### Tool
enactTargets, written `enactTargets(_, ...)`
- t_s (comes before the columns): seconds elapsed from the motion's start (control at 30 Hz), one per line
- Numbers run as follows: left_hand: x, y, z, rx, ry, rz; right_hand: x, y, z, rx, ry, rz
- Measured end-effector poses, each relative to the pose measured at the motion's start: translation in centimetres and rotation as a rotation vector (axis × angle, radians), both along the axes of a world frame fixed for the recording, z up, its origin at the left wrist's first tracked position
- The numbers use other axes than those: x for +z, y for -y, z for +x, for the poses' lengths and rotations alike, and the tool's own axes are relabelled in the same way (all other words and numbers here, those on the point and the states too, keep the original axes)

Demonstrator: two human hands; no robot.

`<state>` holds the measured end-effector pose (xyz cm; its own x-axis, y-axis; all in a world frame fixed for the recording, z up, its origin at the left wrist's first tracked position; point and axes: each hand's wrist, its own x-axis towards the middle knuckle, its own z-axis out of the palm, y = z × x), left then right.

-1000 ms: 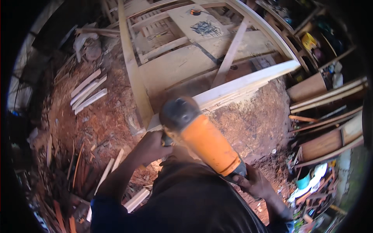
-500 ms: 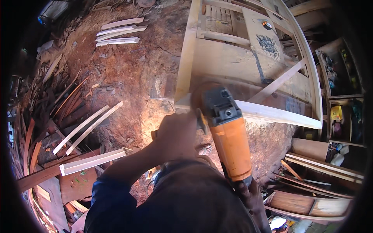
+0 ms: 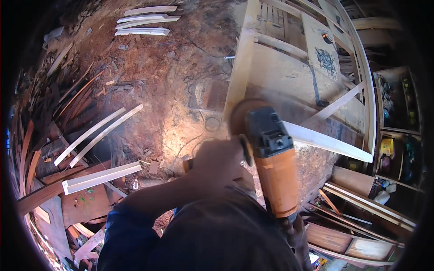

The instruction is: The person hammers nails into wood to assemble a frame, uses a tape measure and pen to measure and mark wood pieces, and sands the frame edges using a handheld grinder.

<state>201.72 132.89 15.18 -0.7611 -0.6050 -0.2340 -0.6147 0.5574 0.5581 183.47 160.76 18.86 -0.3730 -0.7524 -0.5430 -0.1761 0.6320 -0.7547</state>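
An orange and black angle grinder (image 3: 276,180) is held in both my hands, its body slanting up from the lower right. My left hand (image 3: 217,160) is closed round the side handle near its head. The fingers of my right hand (image 3: 294,235) wrap the rear end, partly hidden by the tool and my body. The round disc (image 3: 239,113) looks blurred. It is over the near left corner of a pale wooden frame (image 3: 327,141); whether it touches the wood I cannot tell.
On the frame's boards lie a tape measure (image 3: 327,38) and a heap of nails (image 3: 326,62). Loose pale strips (image 3: 106,131) and scrap wood (image 3: 74,101) cover the ground at left. Shelves (image 3: 400,131) with containers stand at right, above more planks (image 3: 366,205).
The view has shifted, so the frame's left side appears farther right. My hands and the grinder appear slightly farther right too. Both hands keep their hold.
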Motion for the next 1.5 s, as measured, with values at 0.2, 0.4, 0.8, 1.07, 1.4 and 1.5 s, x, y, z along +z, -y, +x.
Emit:
enactTargets(0.2,0.5,0.0,-0.2,0.129,0.147,0.107,0.3,2.2,-3.6,0.16,0.064,0.042)
enactTargets(0.4,2.5,-1.7,-1.2,0.343,0.098,0.223,-0.1,4.9,-10.5,0.346,0.13,0.108)
enactTargets(0.8,0.9,3.2,-11.8,0.626,0.147,0.021,1.8,21.6,-26.7,0.723,-0.066,0.252)
enactTargets(1.07,-2.2,27.4,-19.8,0.324,0.041,-0.425,-1.5,37.8,-32.6,0.449,-0.019,0.042)
enactTargets(1.4,-0.1,19.3,-12.0,0.382,0.052,-0.02,-2.1,31.4,-27.0,0.411,-0.091,0.09)
enactTargets(1.5,-1.7,10.1,-7.4,0.437,0.024,-0.119,-1.9,23.7,-23.2,0.417,0.097,0.167)
